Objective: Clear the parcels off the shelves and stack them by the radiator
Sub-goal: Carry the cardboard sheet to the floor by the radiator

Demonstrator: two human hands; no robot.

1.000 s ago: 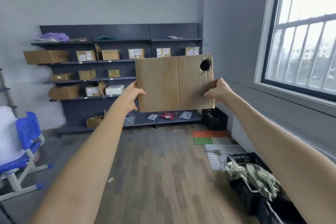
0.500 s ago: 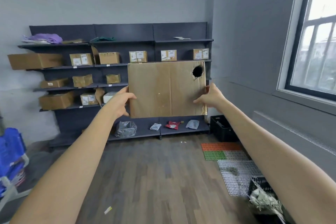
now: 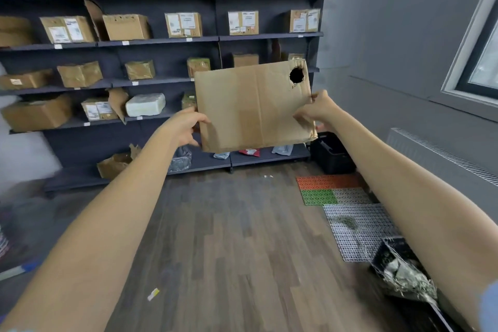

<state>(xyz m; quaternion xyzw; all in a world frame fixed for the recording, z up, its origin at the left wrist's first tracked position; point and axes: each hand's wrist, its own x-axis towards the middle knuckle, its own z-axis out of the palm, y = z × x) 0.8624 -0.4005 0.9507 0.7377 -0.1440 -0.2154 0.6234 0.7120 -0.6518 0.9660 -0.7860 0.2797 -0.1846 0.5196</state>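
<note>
Both hands hold up a flat cardboard box with a torn hole: left hand gripping its left edge, right hand its right. Dark shelves of parcels line the grey back wall above a wood-plank floor; a radiator sits under the window at right.

Dark shelves are standing against the far wall, carrying cardboard parcels on several levels and a white packet lower left. The wooden floor is bearing coloured mats and a black crate at the right.
</note>
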